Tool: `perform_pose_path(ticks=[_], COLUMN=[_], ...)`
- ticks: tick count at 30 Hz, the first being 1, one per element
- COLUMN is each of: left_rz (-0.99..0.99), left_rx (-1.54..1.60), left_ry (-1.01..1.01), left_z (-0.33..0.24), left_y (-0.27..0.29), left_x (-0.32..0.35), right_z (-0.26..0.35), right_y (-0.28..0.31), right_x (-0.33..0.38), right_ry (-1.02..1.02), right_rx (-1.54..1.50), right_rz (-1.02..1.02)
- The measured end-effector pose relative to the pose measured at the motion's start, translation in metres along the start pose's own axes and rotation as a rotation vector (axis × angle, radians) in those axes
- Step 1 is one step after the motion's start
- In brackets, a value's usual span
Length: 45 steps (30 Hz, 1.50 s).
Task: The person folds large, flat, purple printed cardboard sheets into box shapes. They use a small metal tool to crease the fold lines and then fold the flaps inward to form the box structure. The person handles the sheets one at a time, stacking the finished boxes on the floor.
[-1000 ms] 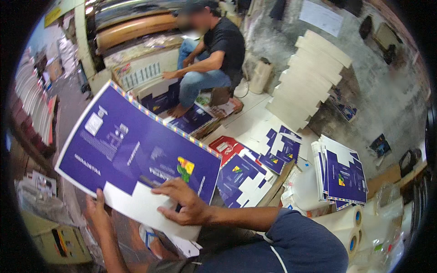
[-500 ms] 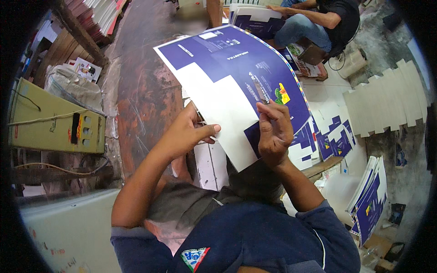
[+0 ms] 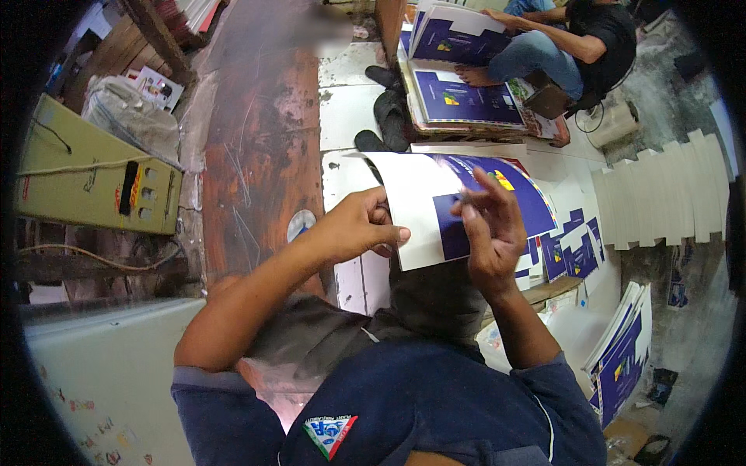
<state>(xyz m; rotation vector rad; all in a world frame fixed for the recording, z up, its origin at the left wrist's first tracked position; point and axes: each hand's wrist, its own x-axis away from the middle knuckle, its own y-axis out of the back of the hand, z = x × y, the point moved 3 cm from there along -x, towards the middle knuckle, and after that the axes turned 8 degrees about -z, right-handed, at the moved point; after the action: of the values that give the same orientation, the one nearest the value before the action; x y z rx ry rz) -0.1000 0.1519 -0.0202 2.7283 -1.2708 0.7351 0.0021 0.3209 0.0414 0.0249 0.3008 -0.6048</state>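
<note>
My left hand (image 3: 359,225) pinches the left edge of a printed cardboard sheet (image 3: 423,182), thumb on the upper face. The sheet is white and dark purple with a small yellow picture, and it bends away in front of me. Over its purple part, my right hand (image 3: 497,229) is raised with thumb and fingers brought together on a small, thin, dark blade-like piece (image 3: 457,205). Most of that piece is hidden and blurred, so I cannot tell whether it touches the sheet.
A worn reddish wooden bench (image 3: 260,155) runs up the left, with a round white-and-blue object (image 3: 301,225) on it. Dark sandals (image 3: 391,120) lie ahead. A person (image 3: 575,46) sits at far right by stacked printed sheets (image 3: 466,97). More sheets (image 3: 622,365) stand at right.
The sheet has come down closer to me and its far part now curves away. My hands have shifted slightly right and lower. The dark piece has drawn back and shows less.
</note>
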Motion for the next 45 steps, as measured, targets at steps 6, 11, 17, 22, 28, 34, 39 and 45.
perform_pose_path(ticks=[6, 11, 17, 22, 28, 34, 39, 45], left_rz=[0.057, 0.058, 0.041, 0.015, 0.012, -0.003, -0.003, -0.008], left_rx=[-0.036, -0.045, -0.072, -0.063, -0.058, -0.06, -0.07, -0.075], left_ry=[-0.018, 0.033, 0.021, 0.048, 0.031, 0.022, -0.005, -0.049], left_z=[-0.004, -0.014, -0.012, -0.014, -0.014, -0.017, -0.017, -0.009], left_y=[0.004, 0.001, 0.0, -0.001, -0.002, -0.004, -0.004, -0.001], left_x=[0.006, 0.01, 0.01, 0.013, 0.013, 0.015, 0.015, 0.01], right_z=[0.018, 0.03, 0.031, 0.03, 0.031, 0.03, 0.029, 0.035], right_y=[0.027, 0.021, 0.018, 0.016, 0.014, 0.013, 0.011, 0.014], right_x=[0.025, 0.029, 0.03, 0.03, 0.03, 0.03, 0.032, 0.028], right_ry=[0.091, 0.086, 0.115, 0.138, 0.157, 0.174, 0.164, 0.094], right_rx=[0.484, 0.629, 0.651, 0.669, 0.686, 0.703, 0.718, 0.703], right_rz=[0.379, 0.483, 0.515, 0.514, 0.523, 0.537, 0.582, 0.756])
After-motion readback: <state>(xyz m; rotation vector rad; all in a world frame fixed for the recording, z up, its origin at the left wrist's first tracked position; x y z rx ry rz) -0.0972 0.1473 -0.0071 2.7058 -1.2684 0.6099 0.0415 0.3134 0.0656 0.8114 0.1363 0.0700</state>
